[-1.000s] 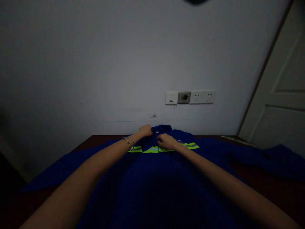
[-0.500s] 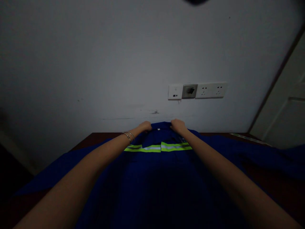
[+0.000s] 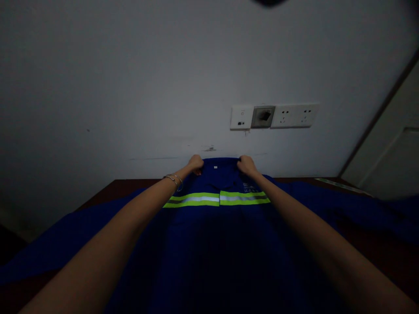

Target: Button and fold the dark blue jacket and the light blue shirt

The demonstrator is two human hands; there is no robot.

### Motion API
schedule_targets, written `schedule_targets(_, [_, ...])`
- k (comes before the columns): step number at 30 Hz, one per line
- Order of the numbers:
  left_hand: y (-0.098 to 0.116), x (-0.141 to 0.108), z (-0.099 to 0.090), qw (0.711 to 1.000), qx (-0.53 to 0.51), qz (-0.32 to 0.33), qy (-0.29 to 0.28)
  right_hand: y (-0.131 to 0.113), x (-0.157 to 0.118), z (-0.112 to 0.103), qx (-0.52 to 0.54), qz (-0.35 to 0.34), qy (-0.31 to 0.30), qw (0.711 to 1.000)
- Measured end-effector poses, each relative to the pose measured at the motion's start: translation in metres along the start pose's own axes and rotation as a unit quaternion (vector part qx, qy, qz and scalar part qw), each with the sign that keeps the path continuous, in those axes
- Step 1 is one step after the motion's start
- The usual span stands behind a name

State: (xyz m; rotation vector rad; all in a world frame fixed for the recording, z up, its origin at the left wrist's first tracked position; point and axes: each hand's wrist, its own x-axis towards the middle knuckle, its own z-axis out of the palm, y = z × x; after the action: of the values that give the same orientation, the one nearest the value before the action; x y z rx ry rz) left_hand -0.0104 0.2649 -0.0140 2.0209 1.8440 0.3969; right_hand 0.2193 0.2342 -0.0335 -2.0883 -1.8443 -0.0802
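A dark blue work jacket [image 3: 209, 235] with a yellow-green and silver reflective band [image 3: 196, 199] across the chest lies spread out in front of me. My left hand [image 3: 196, 164] is closed on the left end of its collar [image 3: 222, 162]. On the other end of the collar, my right hand [image 3: 246, 165] has its fingers closed too. Between the hands the collar is stretched up close to the wall, and a small white label [image 3: 215, 167] shows inside it. The sleeves reach out to both sides. Deep shadow hides the lower part of the jacket.
Behind the jacket rises a grey-white wall [image 3: 147, 87] with a row of sockets [image 3: 294, 116]. The jacket lies on a dark red table [image 3: 113, 188]. A flat patterned strip [image 3: 342, 186] rests at the back right, near a pale door [image 3: 396, 148].
Both hands have moved slightly apart, pulling the collar straighter and a little higher. The reflective band now lies flatter, and print on the right chest shows more clearly. The camera view has shifted slightly.
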Motion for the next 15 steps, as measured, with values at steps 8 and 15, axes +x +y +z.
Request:
schedule_targets(8, [-0.014, -0.009, 0.019, 0.999, -0.007, 0.002, 0.051, -0.003, -0.014, 0.002, -0.008, -0.004, 0.015, 1.0])
schedule_targets(15, [-0.013, -0.026, 0.011, 0.976, 0.067, 0.167, 0.123, -0.014, -0.04, -0.028, -0.048, -0.131, 0.052, 0.989])
